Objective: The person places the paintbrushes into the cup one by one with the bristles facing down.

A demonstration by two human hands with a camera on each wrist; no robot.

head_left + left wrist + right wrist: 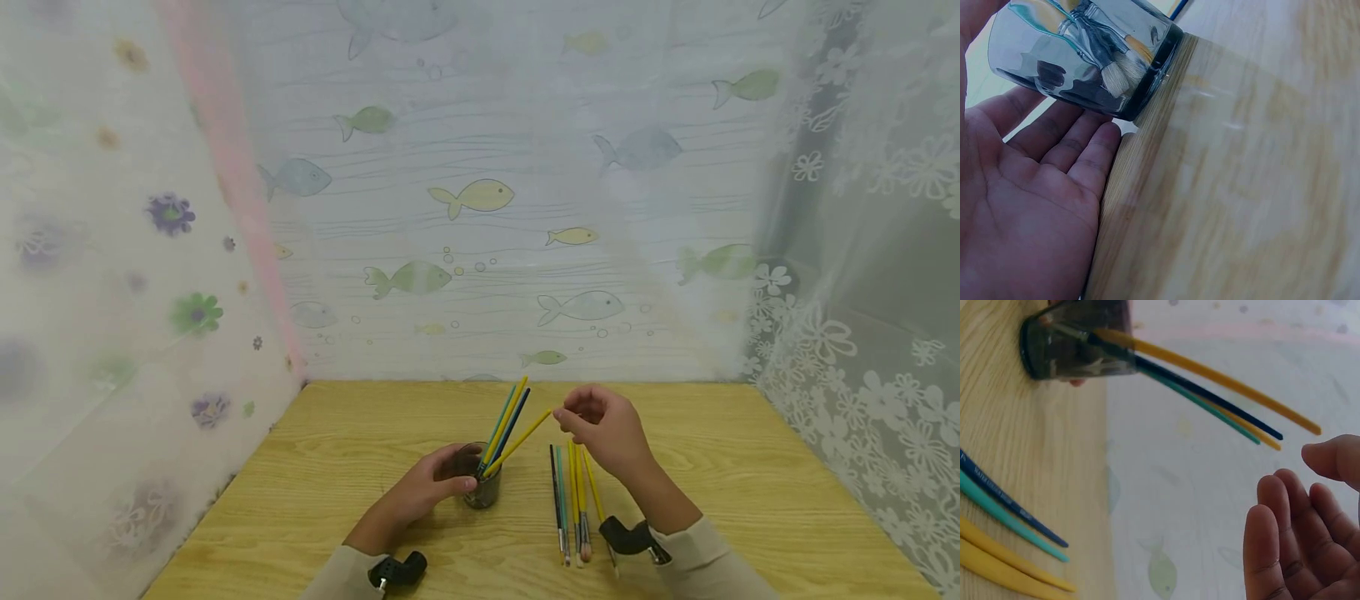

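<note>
A dark-tinted clear glass (pixel 482 497) stands on the table with several paintbrushes in it, bristles down. Their handles are teal, yellow and dark blue; one yellow-handled paintbrush (pixel 521 440) leans far to the right. My left hand (pixel 422 493) holds the glass from the left, thumb on the near side and fingers round the back. White and tan bristles (pixel 1116 78) show through the glass in the left wrist view. Just off the end of the leaning brush is my right hand (pixel 607 429). Its thumb and fingers (pixel 1263 537) are apart, with nothing between them.
Right of the glass, several loose paintbrushes (pixel 573 500) lie side by side on the wooden table (pixel 360 425), bristles toward me. Behind the table hangs a curtain (pixel 480 333) printed with fish. Flowered sheets (pixel 172 358) close off both sides.
</note>
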